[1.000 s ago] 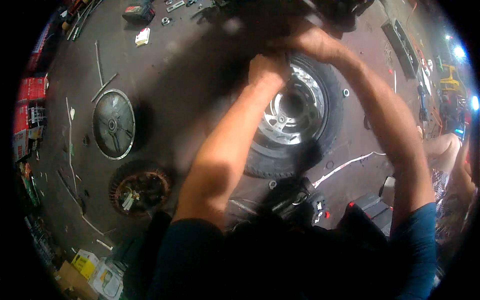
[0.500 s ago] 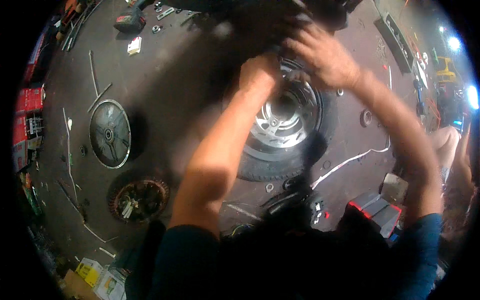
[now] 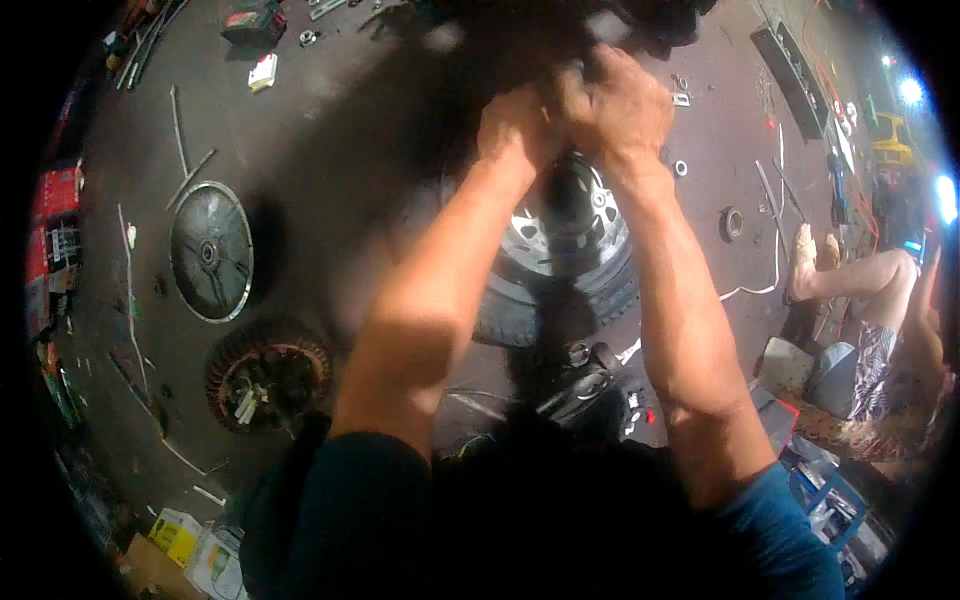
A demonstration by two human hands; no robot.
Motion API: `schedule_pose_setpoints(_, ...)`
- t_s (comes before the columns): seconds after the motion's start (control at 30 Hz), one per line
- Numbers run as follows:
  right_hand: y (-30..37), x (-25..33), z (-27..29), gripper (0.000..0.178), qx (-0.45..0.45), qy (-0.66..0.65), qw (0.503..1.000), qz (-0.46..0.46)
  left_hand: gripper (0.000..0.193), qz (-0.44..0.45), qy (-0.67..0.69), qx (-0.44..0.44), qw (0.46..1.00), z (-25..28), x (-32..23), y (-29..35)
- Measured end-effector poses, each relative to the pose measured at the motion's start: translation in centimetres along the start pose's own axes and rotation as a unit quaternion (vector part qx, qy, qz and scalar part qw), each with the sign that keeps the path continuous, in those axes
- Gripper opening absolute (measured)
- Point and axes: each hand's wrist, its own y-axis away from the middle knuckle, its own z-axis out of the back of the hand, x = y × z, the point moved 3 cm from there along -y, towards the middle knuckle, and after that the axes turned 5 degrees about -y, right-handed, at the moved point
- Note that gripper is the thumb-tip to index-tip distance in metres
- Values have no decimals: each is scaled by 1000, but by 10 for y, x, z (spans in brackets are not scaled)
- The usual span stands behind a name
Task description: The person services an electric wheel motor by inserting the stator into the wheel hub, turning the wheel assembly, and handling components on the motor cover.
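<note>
Side by side at the top centre, my two hands are raised in front of a dark machine part in deep shadow. My right hand is curled into a closed grip. Against it, my left hand is also closed, its fingertips lost in the dark. What they grip cannot be made out. Below them a wheel with a silver spoked rim and black tyre lies on the floor, partly covered by my forearms and a dark shadow.
A round metal cover and a copper-wound motor stator lie at left. A battery pack is at upper left. At right are a metal channel, a bearing ring and another person's bare leg. Cardboard boxes sit at lower left.
My right hand has gone from loosely spread fingers to a closed grip and come closer to my left. Its forearm has swung inward, uncovering the other person's leg. The view has shifted slightly.
</note>
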Motion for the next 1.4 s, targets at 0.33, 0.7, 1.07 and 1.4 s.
schedule_pose_setpoints(0.33, -16, -4, 2, 34, 45, 98, 993, -47, 53, -52, 42, -47, 997, -21, -2, -14)
schedule_pose_setpoints(0.7, 28, -74, 87, 44, 194, 11, 975, 109, 33, -138, -164, -93, 972, 16, 9, -28)
schedule_pose_setpoints(1.07, 122, -22, 57, 65, 323, -1, 924, 205, 27, 216, -117, -239, 939, 244, 201, 254)
schedule_pose_setpoints(1.4, 130, 10, 8, 78, 275, 92, 948, 131, 21, 361, -235, -173, 886, 108, 414, 501)
